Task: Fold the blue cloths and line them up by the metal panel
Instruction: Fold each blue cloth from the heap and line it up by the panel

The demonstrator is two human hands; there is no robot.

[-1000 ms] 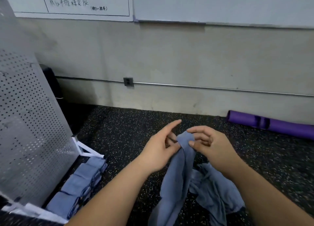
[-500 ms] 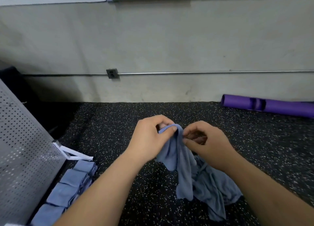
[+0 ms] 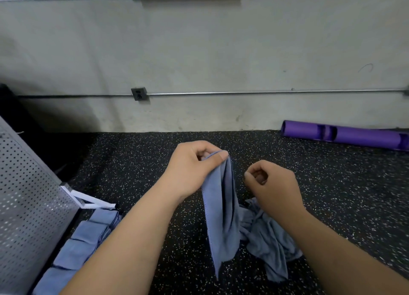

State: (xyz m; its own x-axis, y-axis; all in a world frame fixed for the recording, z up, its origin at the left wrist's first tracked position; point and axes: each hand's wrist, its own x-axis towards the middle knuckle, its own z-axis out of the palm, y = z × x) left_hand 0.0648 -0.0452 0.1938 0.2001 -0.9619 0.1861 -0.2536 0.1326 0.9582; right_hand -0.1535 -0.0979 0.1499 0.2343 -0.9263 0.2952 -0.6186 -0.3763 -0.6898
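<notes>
The cloth [image 3: 221,217] hangs from just one hand, so it could slip out and drop on the floor [image 3: 132,161] in a heap, because only a thumb and some bent fingers hold its top edge. It hangs in long, bunched-up folds, so it may fold crooked if the corners are not found first. Its bottom end hangs right by the messy pile [image 3: 270,239] of blue cloth, and I think the two could get tangled. The left hand [image 3: 190,168] is held up over the floor, fingers curled and thumb pressed on the top of the cloth. The right hand [image 3: 274,184] is just beside it, fingers curled in, holding nothing. The folded cloths [image 3: 88,235] lie in a row down on the left, right next to the metal panel [image 3: 28,206].
</notes>
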